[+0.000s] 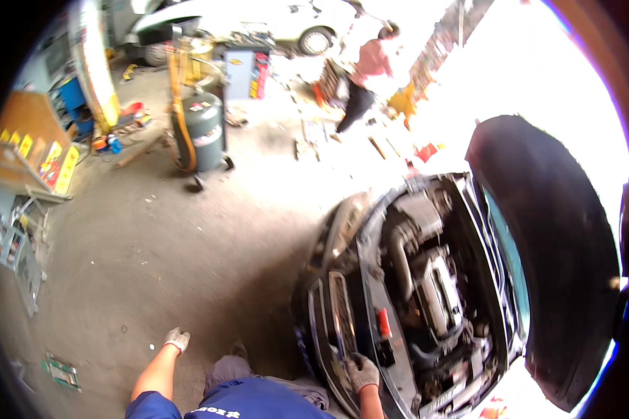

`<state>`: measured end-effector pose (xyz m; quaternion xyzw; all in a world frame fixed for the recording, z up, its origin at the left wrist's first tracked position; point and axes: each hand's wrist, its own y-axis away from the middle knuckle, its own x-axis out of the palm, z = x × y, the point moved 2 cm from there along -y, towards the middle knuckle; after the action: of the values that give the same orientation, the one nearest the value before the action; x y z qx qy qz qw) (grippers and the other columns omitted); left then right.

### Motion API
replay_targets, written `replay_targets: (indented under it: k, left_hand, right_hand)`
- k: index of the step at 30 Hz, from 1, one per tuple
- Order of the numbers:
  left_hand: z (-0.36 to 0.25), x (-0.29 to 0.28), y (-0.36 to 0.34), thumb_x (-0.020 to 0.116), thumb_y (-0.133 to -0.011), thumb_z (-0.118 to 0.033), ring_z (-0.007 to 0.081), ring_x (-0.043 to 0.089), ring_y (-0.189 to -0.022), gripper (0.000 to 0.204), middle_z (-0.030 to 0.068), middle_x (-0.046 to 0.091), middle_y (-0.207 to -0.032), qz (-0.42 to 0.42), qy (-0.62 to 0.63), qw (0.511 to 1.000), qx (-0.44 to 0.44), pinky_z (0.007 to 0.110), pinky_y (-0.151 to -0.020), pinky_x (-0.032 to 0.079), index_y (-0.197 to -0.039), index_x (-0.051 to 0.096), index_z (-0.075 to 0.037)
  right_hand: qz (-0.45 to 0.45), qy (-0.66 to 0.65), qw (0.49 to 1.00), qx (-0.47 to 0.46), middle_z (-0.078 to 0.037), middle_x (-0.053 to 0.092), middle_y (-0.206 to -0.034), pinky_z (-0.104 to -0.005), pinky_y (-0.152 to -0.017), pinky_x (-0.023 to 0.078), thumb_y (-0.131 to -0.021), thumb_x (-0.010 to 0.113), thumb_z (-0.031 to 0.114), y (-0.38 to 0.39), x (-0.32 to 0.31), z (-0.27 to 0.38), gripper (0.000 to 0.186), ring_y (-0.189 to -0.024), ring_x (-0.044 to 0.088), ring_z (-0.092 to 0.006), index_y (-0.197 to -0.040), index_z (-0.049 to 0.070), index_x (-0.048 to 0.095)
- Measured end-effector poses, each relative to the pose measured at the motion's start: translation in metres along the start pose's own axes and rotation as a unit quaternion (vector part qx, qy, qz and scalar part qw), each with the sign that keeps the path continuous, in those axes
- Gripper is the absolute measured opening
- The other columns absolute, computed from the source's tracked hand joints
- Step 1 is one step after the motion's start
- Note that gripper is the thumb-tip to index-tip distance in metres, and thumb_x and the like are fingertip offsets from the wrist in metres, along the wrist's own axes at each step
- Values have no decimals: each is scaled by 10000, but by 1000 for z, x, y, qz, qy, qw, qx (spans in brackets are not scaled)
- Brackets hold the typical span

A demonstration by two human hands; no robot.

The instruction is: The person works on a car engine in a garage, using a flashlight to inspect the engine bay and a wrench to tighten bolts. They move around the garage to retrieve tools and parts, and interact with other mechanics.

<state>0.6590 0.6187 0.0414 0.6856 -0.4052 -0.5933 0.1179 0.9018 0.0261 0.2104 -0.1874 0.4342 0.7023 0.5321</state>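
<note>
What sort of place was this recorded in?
Probably a car repair workshop: a dark car with its hood raised, a wheeled grey tank and a white car further back.

I count over remote feed: one gloved left hand (177, 340), one gloved right hand (363, 371); one dark car (377, 293) with one raised hood (548, 258), one white car (258, 18); one red piece (384, 322) on dark car's front; one wheeled tank (203, 133); one other person (372, 65).

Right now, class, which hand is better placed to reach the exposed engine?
The right hand, probably: it is at the front of the dark car, nearer the engine, while the left hand hangs over the floor, away from the car.
</note>
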Motion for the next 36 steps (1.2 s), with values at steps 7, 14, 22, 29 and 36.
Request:
replay_targets:
  k: [7, 14, 22, 29, 36]
  left_hand:
    - [101, -106, -45, 615, -935, -356, 417, 598, -1372, 632, 309, 639, -1417, -27, 170, 984, -47, 427, -1153, 478, -1398, 629, 75]
    - [149, -131, -104, 633, -927, -398, 407, 636, -1321, 581, 277, 676, -1375, 12, 237, 966, -106, 434, -1123, 503, -1333, 694, 13]
    - [272, -187, -163, 629, -967, -338, 349, 747, -877, 363, 218, 765, -1049, 48, 423, 866, -264, 443, -789, 591, -1081, 748, -14]
    - [321, -289, -208, 572, -1028, -240, 286, 679, -642, 211, 127, 702, -824, -86, 671, 615, -406, 442, -521, 515, -1141, 664, -86]
    - [305, -387, -402, 464, -1100, -403, 313, 730, -946, 378, 153, 746, -1192, 205, 576, 680, -404, 528, -743, 561, -1353, 631, -178]
  right_hand:
    - [243, 67, 966, 59, -105, 788, -1063, -361, -812, 601, -997, 670, 362, -76, 124, 112, 463, -908, 748, -205, -1324, 38, 721]
    - [356, 235, 889, 164, -88, 775, -1037, -393, -776, 590, -989, 642, 349, -156, 220, 85, 390, -891, 727, -219, -1195, 43, 768]
    - [448, 92, 884, -98, -78, 772, -1000, -449, -761, 596, -932, 682, 377, -411, 370, 288, 346, -882, 725, -275, -1077, 93, 815]
    - [367, 101, 910, -167, -72, 718, -928, -348, -733, 576, -1020, 589, 288, -469, 584, 895, 331, -781, 679, -181, -1113, -3, 714]
    - [355, 85, 898, -244, -74, 731, -954, -331, -767, 579, -1014, 640, 254, -453, 676, 1184, 326, -771, 677, -177, -1204, 4, 727]
